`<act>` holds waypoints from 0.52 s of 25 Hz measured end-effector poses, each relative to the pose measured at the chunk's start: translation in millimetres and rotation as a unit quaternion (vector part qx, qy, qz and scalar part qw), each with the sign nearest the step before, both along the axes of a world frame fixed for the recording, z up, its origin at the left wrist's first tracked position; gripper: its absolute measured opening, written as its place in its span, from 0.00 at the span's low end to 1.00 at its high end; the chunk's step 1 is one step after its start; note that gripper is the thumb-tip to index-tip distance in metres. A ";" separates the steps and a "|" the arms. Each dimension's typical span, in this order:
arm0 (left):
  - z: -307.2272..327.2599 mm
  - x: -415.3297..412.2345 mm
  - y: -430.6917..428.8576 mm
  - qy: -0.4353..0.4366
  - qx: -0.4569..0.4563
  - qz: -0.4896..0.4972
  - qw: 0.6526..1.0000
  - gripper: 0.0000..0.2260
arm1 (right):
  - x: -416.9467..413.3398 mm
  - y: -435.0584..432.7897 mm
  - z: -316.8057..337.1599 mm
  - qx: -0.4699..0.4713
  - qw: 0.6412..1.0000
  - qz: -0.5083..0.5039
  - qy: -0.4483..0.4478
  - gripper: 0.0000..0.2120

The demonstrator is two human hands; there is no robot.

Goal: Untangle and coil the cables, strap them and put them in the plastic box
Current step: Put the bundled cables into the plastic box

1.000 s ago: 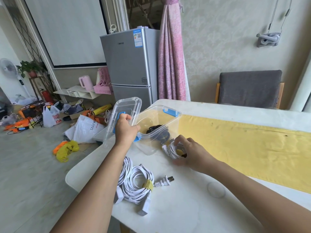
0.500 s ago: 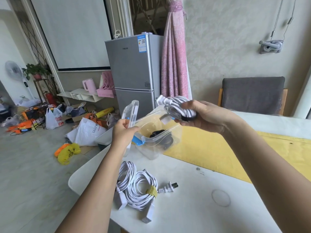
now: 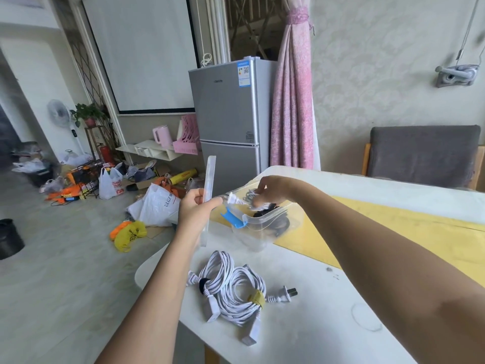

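Items counted were one plastic box [image 3: 258,233], one lid [image 3: 210,177], one black cable [image 3: 263,214] and three white cables: black-strapped coil [image 3: 219,269], yellow-strapped coil [image 3: 236,306], third coil [image 3: 248,197]. Two hands appeared: left hand [image 3: 195,210], right hand [image 3: 274,189]. One table [image 3: 301,337] was present.

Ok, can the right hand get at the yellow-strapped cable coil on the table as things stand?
Probably yes, once it lets go. The right hand is busy holding a white cable at the clear plastic box. The yellow-strapped cable coil lies on the table with nothing over it.
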State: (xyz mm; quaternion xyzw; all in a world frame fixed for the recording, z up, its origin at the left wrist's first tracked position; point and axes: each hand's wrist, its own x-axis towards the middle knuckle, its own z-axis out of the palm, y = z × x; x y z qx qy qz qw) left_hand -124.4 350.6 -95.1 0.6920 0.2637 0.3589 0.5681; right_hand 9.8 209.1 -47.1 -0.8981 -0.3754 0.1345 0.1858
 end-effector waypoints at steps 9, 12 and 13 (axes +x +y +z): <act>-16.5 -8.3 3.3 -0.020 -0.008 -0.012 1.000 0.11 | -10.7 6.5 -3.8 -0.155 0.971 0.020 -0.179 0.18; -12.9 -14.6 6.4 -0.038 -0.030 0.013 0.999 0.08 | -46.4 -6.7 12.6 -0.019 0.965 0.019 -0.259 0.13; -12.2 -15.7 8.7 -0.042 -0.038 0.016 0.998 0.08 | -63.1 -13.1 13.5 0.019 0.963 0.054 -0.262 0.12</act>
